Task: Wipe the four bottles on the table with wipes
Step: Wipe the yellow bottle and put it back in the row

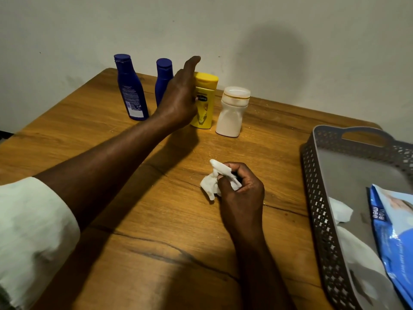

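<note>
Four bottles stand in a row at the table's far edge: a tall dark blue bottle, a second blue bottle partly hidden behind my left hand, a yellow bottle and a white bottle. My left hand is stretched out with fingers extended, its palm against the yellow bottle's left side; the fingers are not wrapped around it. Nearer to me, my right hand is closed on a crumpled white wipe just above the table.
A grey perforated basket sits at the right edge of the wooden table. It holds a blue wipes pack and used white wipes. A pale wall rises directly behind the bottles.
</note>
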